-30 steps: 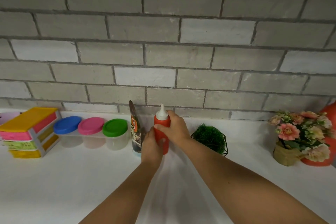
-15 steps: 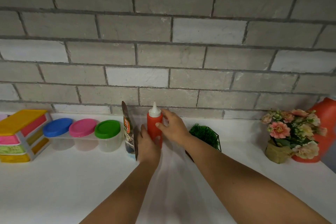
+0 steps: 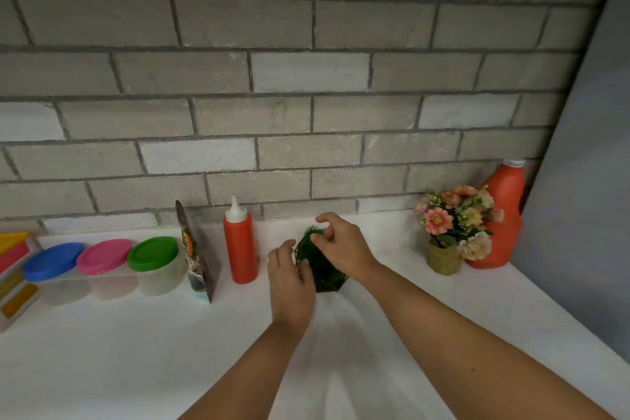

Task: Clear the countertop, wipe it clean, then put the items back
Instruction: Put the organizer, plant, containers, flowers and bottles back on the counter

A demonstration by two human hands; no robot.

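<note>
Two hands are meeting at the small green plant [image 3: 320,266] in its dark wire holder, which is standing on the white countertop [image 3: 102,351] near the middle, close to the grey brick wall [image 3: 306,78]. We are laying our left hand [image 3: 289,278] against the holder's nine o'clock side, fingers fairly straight and thumb lying across the wire frame, so nothing is clasped there. We are arching our right hand [image 3: 341,249] over the plant from three o'clock, thumb and forefinger curling onto the foliage at the top; we cannot tell whether they are actually pinching it. At nine o'clock from the plant a red squeeze bottle [image 3: 240,249] with a white nozzle is standing upright, apart from our left hand. Further toward nine o'clock a printed pouch [image 3: 194,256] is standing on edge, then three clear tubs [image 3: 104,256] with green, pink and blue lids are sitting in a row, and a stack of coloured drawers [image 3: 13,269] is showing at the frame's edge. At three o'clock from the plant a posy of pink flowers [image 3: 453,225] in a burlap-wrapped pot is standing just in front of an orange-red jug [image 3: 504,215].
</note>
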